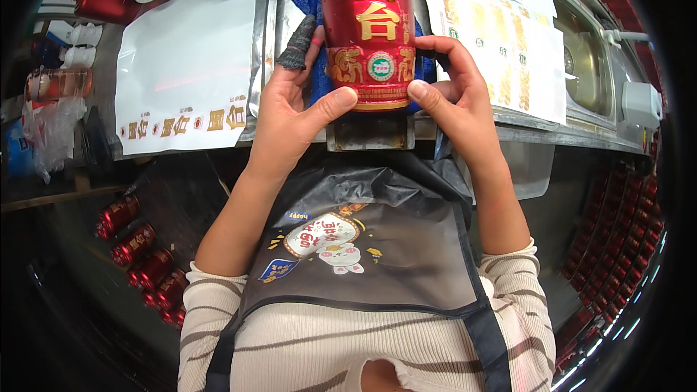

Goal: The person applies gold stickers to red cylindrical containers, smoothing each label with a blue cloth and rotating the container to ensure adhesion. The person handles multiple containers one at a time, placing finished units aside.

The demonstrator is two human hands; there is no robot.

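Observation:
Between my two hands lies a shiny red bottle (341, 11) with gold characters and a round green-and-white emblem near its base. My left hand (305, 91) grips its left side, thumb on the lower edge; dark cloth is wrapped round one fingertip. From the other side my right hand (454, 87) holds it, thumb at the bottom corner and forefinger along the side. Under the bottle shows a blue cloth pad (428, 76) on a metal stand (370, 136). The bottle's top runs out of the picture.
To the left lies a white label sheet (189, 65) with a few gold decals along its near edge. More decal sheets (501, 58) lie to the right, beside a metal basin (589, 65). Several red bottles (134, 243) stand low at the left, many more (617, 239) at the right.

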